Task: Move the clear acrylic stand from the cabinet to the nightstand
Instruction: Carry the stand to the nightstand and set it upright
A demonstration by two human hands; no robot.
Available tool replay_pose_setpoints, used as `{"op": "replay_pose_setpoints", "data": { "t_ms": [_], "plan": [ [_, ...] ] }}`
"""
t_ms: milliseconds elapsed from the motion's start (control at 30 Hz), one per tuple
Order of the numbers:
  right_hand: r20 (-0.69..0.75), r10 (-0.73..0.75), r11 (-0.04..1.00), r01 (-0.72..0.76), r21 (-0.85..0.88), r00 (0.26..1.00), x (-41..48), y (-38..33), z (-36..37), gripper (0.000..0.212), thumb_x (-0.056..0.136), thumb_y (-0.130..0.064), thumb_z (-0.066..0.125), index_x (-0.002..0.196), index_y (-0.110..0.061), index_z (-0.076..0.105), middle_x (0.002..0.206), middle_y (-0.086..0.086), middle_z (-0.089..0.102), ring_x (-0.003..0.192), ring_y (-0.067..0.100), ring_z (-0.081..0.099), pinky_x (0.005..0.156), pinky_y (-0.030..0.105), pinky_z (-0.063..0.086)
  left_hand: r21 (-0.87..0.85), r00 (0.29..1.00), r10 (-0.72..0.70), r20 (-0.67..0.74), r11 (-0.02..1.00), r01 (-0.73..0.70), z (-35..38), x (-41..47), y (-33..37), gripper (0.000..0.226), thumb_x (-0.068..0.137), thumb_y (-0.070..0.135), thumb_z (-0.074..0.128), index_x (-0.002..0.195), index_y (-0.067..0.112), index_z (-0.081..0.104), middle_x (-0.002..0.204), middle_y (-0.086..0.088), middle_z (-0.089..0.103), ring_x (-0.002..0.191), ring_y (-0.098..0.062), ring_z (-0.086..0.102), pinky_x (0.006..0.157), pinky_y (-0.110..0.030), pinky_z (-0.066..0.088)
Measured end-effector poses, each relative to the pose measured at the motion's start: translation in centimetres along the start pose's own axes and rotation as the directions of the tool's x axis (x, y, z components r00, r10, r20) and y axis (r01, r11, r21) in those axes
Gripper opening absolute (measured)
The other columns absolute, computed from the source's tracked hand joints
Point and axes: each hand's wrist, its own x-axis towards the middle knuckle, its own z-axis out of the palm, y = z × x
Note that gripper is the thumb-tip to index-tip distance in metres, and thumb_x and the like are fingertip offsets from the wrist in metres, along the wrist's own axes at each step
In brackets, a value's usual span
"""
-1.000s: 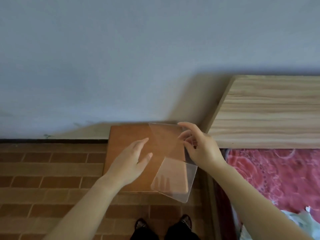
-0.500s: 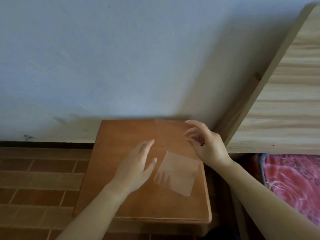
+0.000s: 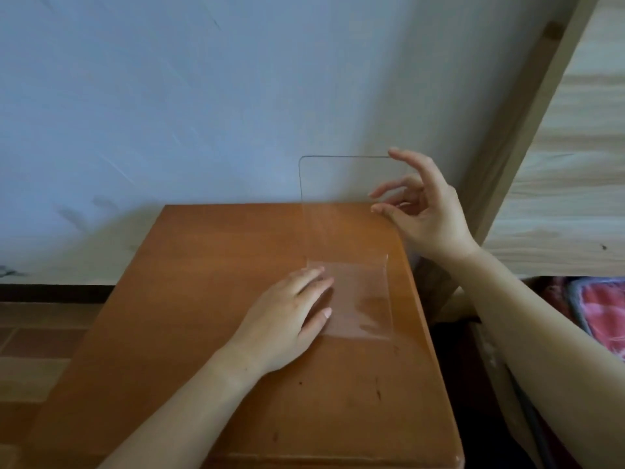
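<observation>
- Clear stand [image 3: 348, 265] set down on the nightstand [image 3: 209, 299], toward its far right corner, close along the right edge.
- L-shaped: flat foot lying on the wood, upright panel rising at the far end before the wall [image 3: 169, 96], long axis running away from the person.
- Left hand [image 3: 287, 326] spread flat, palm down, fingers [image 3: 316, 286] overlapping the near left part of the foot, pressing rather than gripping; nothing clasped.
- Right hand [image 3: 426, 214] loosely open at the upright panel's right edge, index tip near the top right corner, thumb and another fingertip close to the edge lower down; contact or a hair's gap, cannot tell which.
- Panel lying just left of the right fingers, foot directly under the left ones; both hands equally near.
- Placement apparently done; likely remaining: lift both hands straight off without nudging the light, tippy panel toward the right edge.
- Bed frame [image 3: 568, 164] standing just beside, on the right.
</observation>
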Motion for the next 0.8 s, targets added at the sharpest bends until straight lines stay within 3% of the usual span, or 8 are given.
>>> {"op": "replay_pose_setpoints", "data": {
  "t_ms": [100,200,400,500,633,800],
  "plan": [
    [0.029,-0.013,0.997,0.015,-0.075,0.999,0.0,-0.5,-0.1,0.064,0.078,-0.003,0.071,0.129,-0.026,0.039,0.092,0.002,0.066,0.076,0.011,0.068,0.071,0.036,0.057,0.049,0.996,0.008,0.085,0.999,-0.012,0.4,-0.6,0.1,0.051,0.094,0.048,0.028,0.143,0.036,0.021,0.154,0.014,0.014,0.14,-0.005,0.007,0.112,-0.03,0.007],
    [0.004,0.028,0.994,-0.027,-0.11,1.0,-0.2,-1.0,-0.1,0.067,0.077,-0.006,0.072,0.132,-0.024,0.038,0.096,0.001,0.065,0.08,0.008,0.066,0.078,0.033,0.057,0.055,0.993,0.004,0.119,0.998,-0.011,0.3,-1.0,0.0,0.052,0.094,0.049,0.029,0.144,0.037,0.018,0.154,0.014,0.01,0.141,-0.006,0.004,0.112,-0.03,0.005],
    [-0.129,0.206,0.961,-0.225,-0.159,0.97,-6.1,-1.8,0.6,0.084,0.074,-0.019,0.074,0.142,-0.022,0.025,0.122,-0.003,0.053,0.111,0.006,0.054,0.094,0.02,0.045,0.041,0.997,0.028,0.078,0.999,-0.031,0.5,-1.3,-0.1,0.051,0.095,0.046,0.03,0.143,0.033,0.022,0.154,0.011,0.014,0.141,-0.007,0.008,0.111,-0.028,0.003],
    [-0.003,0.316,0.917,-0.306,-0.257,0.949,-9.5,-2.6,1.1,0.07,0.076,-0.023,0.072,0.137,-0.024,0.037,0.125,-0.005,0.055,0.113,0.004,0.052,0.094,0.02,0.045,0.036,0.996,0.04,0.076,0.998,-0.043,0.3,-1.5,-0.2,0.051,0.094,0.045,0.032,0.143,0.032,0.025,0.154,0.011,0.016,0.141,-0.007,0.008,0.112,-0.028,0.007],
    [0.254,0.362,0.87,-0.228,-0.436,0.897,-11.0,-3.3,1.4,0.053,0.084,-0.033,0.063,0.134,-0.025,0.045,0.136,-0.007,0.05,0.121,0.006,0.048,0.097,0.008,0.031,0.042,0.994,0.08,0.081,0.996,-0.083,-0.2,-1.5,-0.1,0.05,0.094,0.044,0.035,0.142,0.032,0.027,0.154,0.012,0.015,0.141,-0.005,0.007,0.107,-0.02,0.006],
    [0.37,0.41,0.829,-0.171,-0.532,0.834,-11.2,-3.4,2.2,0.056,0.09,-0.041,0.052,0.14,-0.023,0.036,0.15,-0.007,0.033,0.137,0.009,0.027,0.107,0.019,0.019,0.032,0.992,0.085,0.098,0.996,-0.088,-0.2,-1.6,0.3,0.048,0.094,0.043,0.038,0.14,0.032,0.032,0.152,0.013,0.02,0.14,-0.006,0.014,0.109,-0.024,0.019]
  ]
}}
